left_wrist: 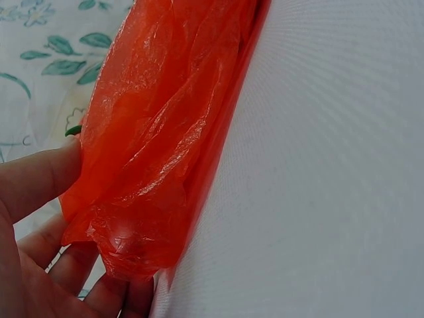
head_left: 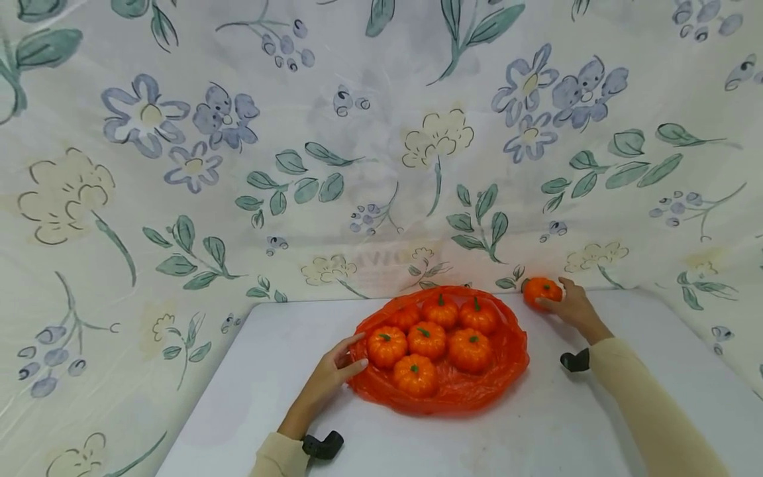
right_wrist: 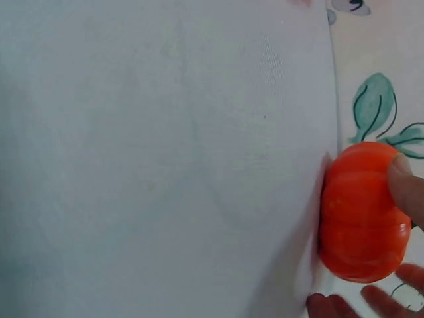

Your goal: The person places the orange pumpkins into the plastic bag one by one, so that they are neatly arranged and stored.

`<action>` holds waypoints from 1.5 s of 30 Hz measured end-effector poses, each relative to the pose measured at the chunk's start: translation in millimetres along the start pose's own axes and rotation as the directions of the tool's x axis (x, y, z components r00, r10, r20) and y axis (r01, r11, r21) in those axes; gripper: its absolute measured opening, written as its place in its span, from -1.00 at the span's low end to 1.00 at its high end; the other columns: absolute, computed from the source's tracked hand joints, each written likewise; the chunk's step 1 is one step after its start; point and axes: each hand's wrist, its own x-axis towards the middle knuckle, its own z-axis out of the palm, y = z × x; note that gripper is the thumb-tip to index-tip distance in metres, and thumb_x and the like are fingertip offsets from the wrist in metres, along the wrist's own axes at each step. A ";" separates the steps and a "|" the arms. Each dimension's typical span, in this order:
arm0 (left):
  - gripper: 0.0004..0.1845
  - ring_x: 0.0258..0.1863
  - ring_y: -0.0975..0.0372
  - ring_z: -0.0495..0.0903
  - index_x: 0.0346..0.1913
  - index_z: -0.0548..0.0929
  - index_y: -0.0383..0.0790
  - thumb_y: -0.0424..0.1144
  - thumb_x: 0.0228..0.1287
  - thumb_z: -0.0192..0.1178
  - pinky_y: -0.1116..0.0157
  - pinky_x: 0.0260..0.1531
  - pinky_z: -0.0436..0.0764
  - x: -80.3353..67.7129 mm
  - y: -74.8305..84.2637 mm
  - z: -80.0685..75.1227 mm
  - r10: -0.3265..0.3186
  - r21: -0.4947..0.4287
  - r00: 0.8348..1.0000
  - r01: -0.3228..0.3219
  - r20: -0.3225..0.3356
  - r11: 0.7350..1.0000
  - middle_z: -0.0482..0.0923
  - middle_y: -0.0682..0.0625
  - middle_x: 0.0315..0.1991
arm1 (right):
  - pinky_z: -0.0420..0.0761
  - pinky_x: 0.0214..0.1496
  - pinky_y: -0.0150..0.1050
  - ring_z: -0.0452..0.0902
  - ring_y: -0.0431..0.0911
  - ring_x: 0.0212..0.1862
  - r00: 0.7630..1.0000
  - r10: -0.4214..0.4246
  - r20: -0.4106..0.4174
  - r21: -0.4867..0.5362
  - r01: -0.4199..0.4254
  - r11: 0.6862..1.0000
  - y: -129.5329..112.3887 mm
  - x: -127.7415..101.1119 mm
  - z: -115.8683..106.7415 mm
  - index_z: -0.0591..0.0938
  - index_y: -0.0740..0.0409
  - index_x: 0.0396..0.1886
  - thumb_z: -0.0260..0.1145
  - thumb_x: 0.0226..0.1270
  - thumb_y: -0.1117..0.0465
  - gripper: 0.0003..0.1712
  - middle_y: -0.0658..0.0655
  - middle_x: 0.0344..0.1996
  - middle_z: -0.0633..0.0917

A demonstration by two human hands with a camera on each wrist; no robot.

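On a white table lies a red plastic bag (head_left: 381,394), its mouth spread wide around several small orange pumpkins (head_left: 415,375) with green stems. My left hand (head_left: 334,368) touches the bag's left side, thumb and fingers spread apart; in the left wrist view the fingertips disappear behind the crumpled plastic. At the table's back right edge, my right hand (head_left: 572,305) holds one more pumpkin (right_wrist: 364,212) between thumb and fingers. The thumb lies on its side in the right wrist view, with some fingertips just below.
A floral sheet (head_left: 381,165) hangs behind and beside the table (head_left: 238,397). The back table edge runs right beside the pumpkin at the right. Black wrist devices (head_left: 324,445) sit at both sleeve cuffs.
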 end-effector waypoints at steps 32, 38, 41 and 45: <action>-0.37 0.41 -0.10 0.35 0.45 0.39 0.04 -0.08 0.33 0.27 -0.12 0.35 0.42 5.6 -0.5 -0.5 0.030 0.040 1.000 -0.030 0.007 0.999 0.25 -0.13 0.52 | 0.53 0.25 0.27 0.24 0.41 0.31 0.991 -0.124 -0.057 0.068 0.128 0.989 -23.2 -66.5 -25.2 0.01 0.34 0.56 0.18 0.39 -0.32 0.10 0.54 0.45 0.15; -0.38 0.38 -0.07 0.39 0.44 0.41 0.04 -0.09 0.33 0.27 -0.08 0.32 0.48 3.7 -2.3 2.8 0.024 0.037 1.000 -0.024 0.019 0.999 0.28 -0.12 0.50 | 0.61 0.15 0.25 0.32 0.41 0.29 0.979 -0.190 -0.072 0.062 0.194 0.979 -34.8 -105.1 -23.4 0.10 0.29 0.55 0.21 0.35 -0.35 0.08 0.51 0.42 0.23; -0.39 0.43 -0.07 0.35 0.42 0.42 0.08 -0.08 0.32 0.28 -0.10 0.35 0.43 2.5 -1.8 2.0 0.013 0.032 1.000 -0.013 0.006 0.999 0.28 -0.09 0.51 | 0.65 0.12 0.21 0.36 0.38 0.28 0.964 -0.258 -0.068 0.077 0.262 0.962 -48.7 -121.3 -18.2 0.16 0.25 0.53 0.25 0.34 -0.31 0.03 0.46 0.41 0.29; -0.37 0.45 -0.09 0.32 0.43 0.41 0.07 -0.07 0.32 0.28 -0.11 0.36 0.42 1.3 -1.8 0.8 0.005 0.025 1.000 -0.006 0.009 1.000 0.25 -0.10 0.52 | 0.68 0.10 0.14 0.41 0.34 0.26 0.947 -0.317 -0.050 0.119 0.321 0.939 -62.8 -137.9 -8.0 0.22 0.22 0.51 0.29 0.36 -0.22 -0.06 0.41 0.40 0.33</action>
